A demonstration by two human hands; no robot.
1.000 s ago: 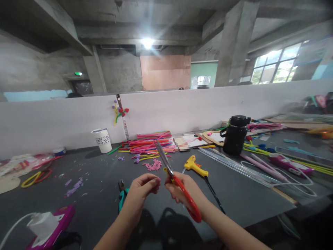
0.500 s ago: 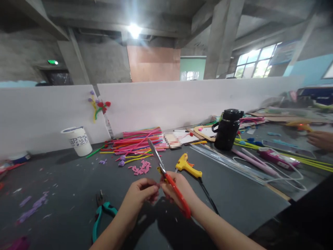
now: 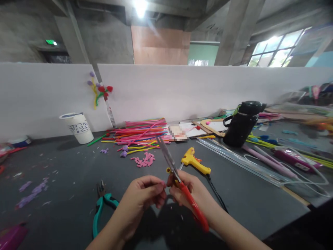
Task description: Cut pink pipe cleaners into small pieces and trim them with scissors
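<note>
In the lower middle, my right hand (image 3: 189, 191) is closed around red-handled scissors (image 3: 192, 205), whose blades point up and away to the left. My left hand (image 3: 145, 191) is close beside it, thumb and forefinger pinched on a tiny pink piece (image 3: 163, 183) that barely shows. A small yellow bit (image 3: 168, 170) sticks out by the scissors' pivot; what it belongs to is unclear. Beyond the hands lies a loose pile of short pink pieces (image 3: 144, 159). Teal-handled pliers (image 3: 100, 205) rest left of my left forearm.
A yellow glue gun (image 3: 195, 161) lies right of my hands, its black cord running toward me. Farther back are pipe cleaners (image 3: 143, 132), a white cup (image 3: 78, 128) and a black flask (image 3: 241, 125). Clear strips (image 3: 234, 163) lie at right. A white board (image 3: 169, 93) borders the back.
The camera view has tilted down and shifted left slightly. Both hands stay close together with the scissors still in my right hand. A pink speck now shows at my left fingertips.
</note>
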